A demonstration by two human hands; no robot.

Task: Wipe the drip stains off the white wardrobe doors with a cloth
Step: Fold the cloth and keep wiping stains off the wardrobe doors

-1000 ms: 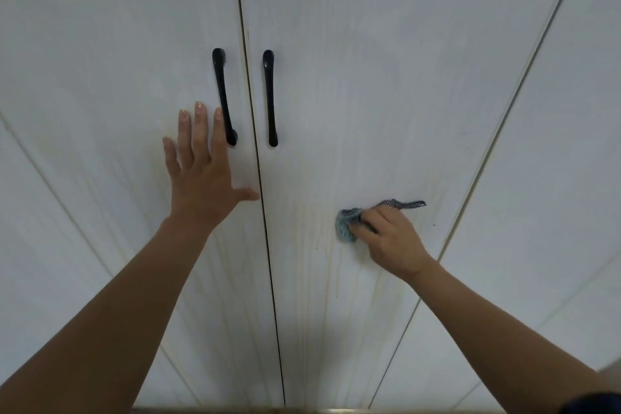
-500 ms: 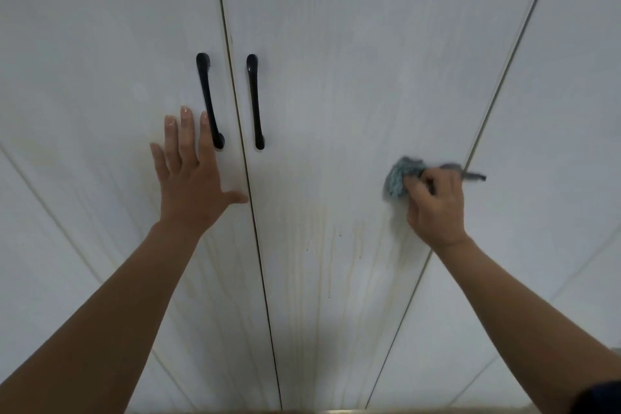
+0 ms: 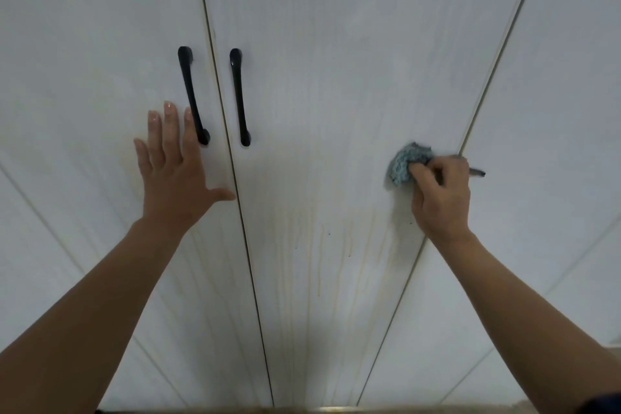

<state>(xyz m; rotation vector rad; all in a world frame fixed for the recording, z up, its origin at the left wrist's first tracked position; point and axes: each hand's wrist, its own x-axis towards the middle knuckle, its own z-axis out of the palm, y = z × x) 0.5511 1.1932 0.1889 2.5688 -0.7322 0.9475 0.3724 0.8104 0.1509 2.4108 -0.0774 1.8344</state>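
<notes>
White wardrobe doors fill the view. Yellowish drip stains (image 3: 339, 255) run down the middle door (image 3: 336, 60) below handle height. My right hand (image 3: 440, 198) grips a bunched blue-grey cloth (image 3: 405, 163) and presses it against that door near its right edge, above and right of the stains. A dark tail of the cloth sticks out to the right of the fingers. My left hand (image 3: 174, 171) lies flat with spread fingers on the left door (image 3: 84, 60), its fingertips beside the lower end of a black handle (image 3: 193, 97).
A second black handle (image 3: 239, 97) sits on the middle door just right of the door gap. Another white door (image 3: 554, 94) lies to the right. A brownish edge (image 3: 302, 409) runs along the bottom of the view.
My right hand has carried the cloth from the stained middle of the door up and to the right, then held near the door's right edge. My left hand stays flat on the left door.
</notes>
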